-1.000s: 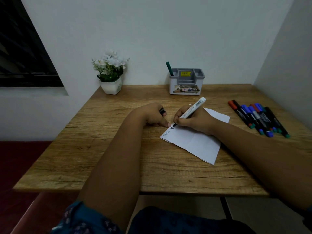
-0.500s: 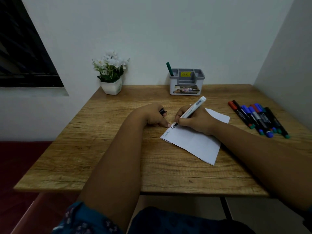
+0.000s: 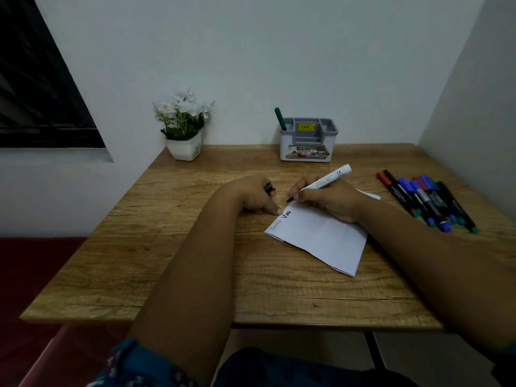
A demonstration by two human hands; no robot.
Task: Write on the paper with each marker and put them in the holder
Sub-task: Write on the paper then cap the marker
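Two hands are working at the folded paper (image 3: 321, 236), lying mid-table (image 3: 139, 247). Right hand (image 3: 332, 199) is resting on its far half, fingers pinching a white marker (image 3: 324, 181), tip just above the paper's far-left corner by bold black letters. Left hand (image 3: 255, 195) is sitting just left of the paper, fingers curling round a dark cap (image 3: 269, 188), one fingertip pressing the paper's corner. Spare markers (image 3: 427, 202) are lying right of the paper. Holder (image 3: 308, 141) is standing beyond it, green marker (image 3: 280, 118) inside.
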